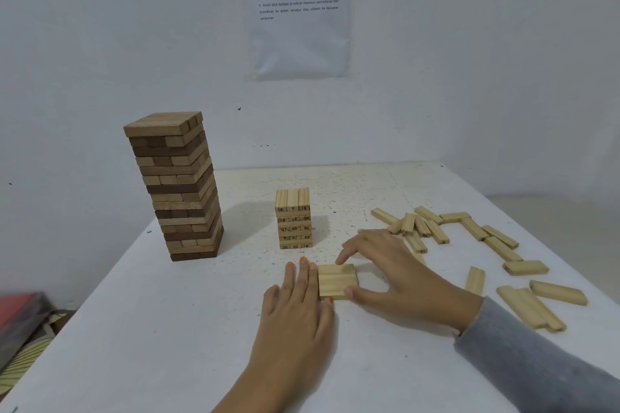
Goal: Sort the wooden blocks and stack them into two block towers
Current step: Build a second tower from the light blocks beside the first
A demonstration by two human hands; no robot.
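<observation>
Left hand [295,312], right hand [396,275], touching block row [337,280]

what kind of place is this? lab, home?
Likely a plain room set up as a task station: a white table against a bare white wall, a printed instruction sheet stuck to it, and wooden blocks laid out for stacking.

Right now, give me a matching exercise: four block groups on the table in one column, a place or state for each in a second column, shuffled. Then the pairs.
1. tall brown-and-tan wooden block tower
2. short pale wooden tower with numbered block ends
3. flat row of pale wooden blocks
4. loose pale wooden blocks

A. scattered on the right of the white table
B. touched by left hand and right hand
C. standing far left
D. standing mid-table

Pairs: 1-C, 2-D, 3-B, 4-A
</observation>
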